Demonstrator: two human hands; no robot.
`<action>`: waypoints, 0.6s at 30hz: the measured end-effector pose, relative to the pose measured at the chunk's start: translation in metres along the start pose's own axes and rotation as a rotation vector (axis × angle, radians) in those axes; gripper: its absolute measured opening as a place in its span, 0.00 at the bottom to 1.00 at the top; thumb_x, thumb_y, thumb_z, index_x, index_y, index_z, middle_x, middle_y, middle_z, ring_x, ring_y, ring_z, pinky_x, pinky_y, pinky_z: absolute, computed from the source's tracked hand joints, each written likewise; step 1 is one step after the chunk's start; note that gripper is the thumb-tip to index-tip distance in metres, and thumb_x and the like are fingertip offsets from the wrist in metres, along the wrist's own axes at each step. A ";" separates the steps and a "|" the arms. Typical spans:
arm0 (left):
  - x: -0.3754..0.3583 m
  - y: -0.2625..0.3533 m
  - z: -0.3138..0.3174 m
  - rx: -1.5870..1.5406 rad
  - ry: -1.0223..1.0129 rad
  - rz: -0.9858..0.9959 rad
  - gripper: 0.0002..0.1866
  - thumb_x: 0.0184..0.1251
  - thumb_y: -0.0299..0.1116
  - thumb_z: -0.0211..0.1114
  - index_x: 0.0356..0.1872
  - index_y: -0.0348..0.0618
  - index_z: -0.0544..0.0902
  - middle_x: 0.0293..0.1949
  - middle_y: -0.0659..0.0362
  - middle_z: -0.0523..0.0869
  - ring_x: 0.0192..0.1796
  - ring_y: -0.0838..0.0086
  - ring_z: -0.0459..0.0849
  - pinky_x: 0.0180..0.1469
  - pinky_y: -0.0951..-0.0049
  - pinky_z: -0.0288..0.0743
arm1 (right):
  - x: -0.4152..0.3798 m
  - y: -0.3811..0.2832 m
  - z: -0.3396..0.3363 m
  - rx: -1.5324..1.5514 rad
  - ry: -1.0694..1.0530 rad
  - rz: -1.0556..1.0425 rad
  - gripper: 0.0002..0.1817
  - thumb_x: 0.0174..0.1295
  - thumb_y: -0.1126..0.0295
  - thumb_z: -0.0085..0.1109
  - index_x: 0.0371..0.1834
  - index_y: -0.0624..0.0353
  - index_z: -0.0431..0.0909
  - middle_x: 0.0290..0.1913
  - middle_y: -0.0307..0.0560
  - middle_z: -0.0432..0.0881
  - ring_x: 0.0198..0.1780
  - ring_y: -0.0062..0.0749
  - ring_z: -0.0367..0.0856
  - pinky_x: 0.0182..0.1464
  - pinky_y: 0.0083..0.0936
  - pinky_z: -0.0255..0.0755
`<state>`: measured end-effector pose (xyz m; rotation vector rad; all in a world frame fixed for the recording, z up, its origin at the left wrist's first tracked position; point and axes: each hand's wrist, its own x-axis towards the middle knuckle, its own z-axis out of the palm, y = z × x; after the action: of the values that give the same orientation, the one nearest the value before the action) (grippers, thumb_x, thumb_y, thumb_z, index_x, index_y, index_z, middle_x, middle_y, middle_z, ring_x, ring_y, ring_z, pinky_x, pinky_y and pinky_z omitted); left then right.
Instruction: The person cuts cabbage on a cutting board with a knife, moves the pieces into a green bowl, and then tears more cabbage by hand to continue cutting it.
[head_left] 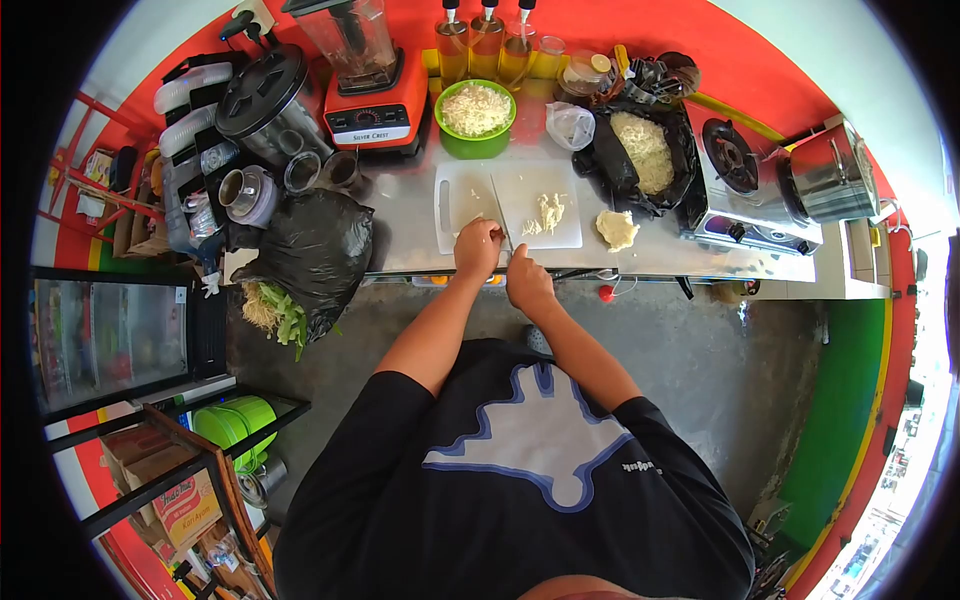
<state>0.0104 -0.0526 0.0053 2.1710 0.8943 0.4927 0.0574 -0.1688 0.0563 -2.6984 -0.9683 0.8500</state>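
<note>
A white cutting board lies at the counter's front edge. My left hand is over its lower left part, fingers pressed together; anything between them is too small to make out. Just right of it, my right hand grips a knife at the board's front edge, with the blade pointing away from me across the board. Pale shredded pieces lie on the board right of the blade. A pale lump sits on the counter beside the board. Behind the board stands a green bowl filled with pale shreds.
A red blender, oil bottles and a large lidded pot stand behind. To the right are a black bag of pale shreds and a gas stove. A black plastic bag with greens overhangs the counter's left front.
</note>
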 end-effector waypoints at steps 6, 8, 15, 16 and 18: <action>-0.005 -0.002 0.001 0.049 0.035 0.082 0.03 0.59 0.29 0.68 0.31 0.43 0.86 0.34 0.54 0.85 0.40 0.55 0.85 0.41 0.56 0.79 | 0.002 -0.001 -0.002 0.015 -0.017 0.004 0.12 0.71 0.72 0.48 0.52 0.66 0.63 0.47 0.73 0.84 0.53 0.64 0.85 0.54 0.51 0.79; -0.005 0.000 -0.002 0.059 0.031 0.092 0.03 0.61 0.29 0.66 0.31 0.44 0.86 0.35 0.55 0.84 0.41 0.54 0.84 0.42 0.55 0.80 | 0.002 -0.001 -0.003 0.011 -0.014 -0.007 0.12 0.71 0.71 0.48 0.52 0.66 0.63 0.47 0.73 0.84 0.53 0.64 0.85 0.55 0.51 0.79; -0.009 0.003 -0.004 0.218 0.012 0.187 0.04 0.63 0.31 0.64 0.34 0.45 0.86 0.37 0.58 0.84 0.44 0.57 0.84 0.43 0.55 0.80 | 0.003 0.000 0.004 0.021 0.012 -0.004 0.13 0.69 0.73 0.51 0.51 0.66 0.63 0.46 0.72 0.85 0.51 0.65 0.86 0.53 0.50 0.80; -0.010 0.002 -0.003 0.263 -0.002 0.230 0.05 0.63 0.31 0.64 0.34 0.46 0.86 0.38 0.59 0.84 0.45 0.58 0.83 0.43 0.55 0.81 | 0.003 0.001 0.003 0.007 0.017 -0.014 0.13 0.69 0.73 0.51 0.52 0.67 0.63 0.45 0.72 0.85 0.50 0.65 0.86 0.52 0.50 0.81; -0.011 0.000 -0.003 0.309 -0.030 0.244 0.05 0.63 0.32 0.63 0.33 0.46 0.86 0.37 0.60 0.83 0.45 0.59 0.83 0.43 0.55 0.81 | 0.002 0.002 0.001 -0.001 -0.001 -0.014 0.14 0.68 0.73 0.52 0.52 0.67 0.63 0.45 0.72 0.85 0.50 0.65 0.86 0.52 0.50 0.81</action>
<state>0.0015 -0.0589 0.0068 2.5817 0.7300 0.4613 0.0596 -0.1695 0.0539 -2.6897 -0.9868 0.8481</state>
